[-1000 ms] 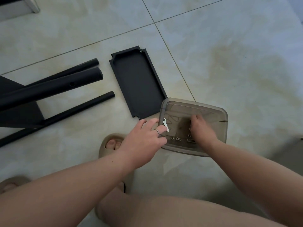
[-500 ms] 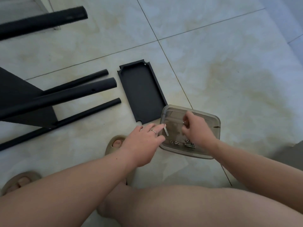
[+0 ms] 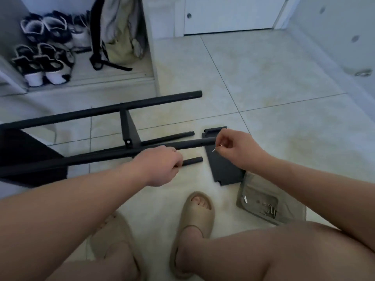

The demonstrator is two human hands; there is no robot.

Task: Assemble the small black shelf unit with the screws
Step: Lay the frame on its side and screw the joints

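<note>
Right hand (image 3: 233, 148) is up, thumb and forefinger pinched on a small silver screw (image 3: 214, 150). Its tip points left, just off the open end of the thick black tube (image 3: 194, 143). Left hand (image 3: 160, 166) is low, fingers curled round a thinner black tube (image 3: 192, 160), and the end of that one pokes out just past the fingers, toward the right hand. The thick tube passes just beyond the left hand's knuckles and runs off to the left. It's part of the shelf frame (image 3: 125, 126), which lies on its side on the tiled floor. Directly under the right hand there's a loose black shelf panel (image 3: 223, 169), lying flat with its rim up. Below the right wrist, butting against the panel's near corner, sits a smoky plastic tray (image 3: 255, 187) with more screws (image 3: 271, 209) bunched near the forearm. A beige slipper (image 3: 199, 211) stands on the floor between the two arms, nearer the body than either hand.
</note>
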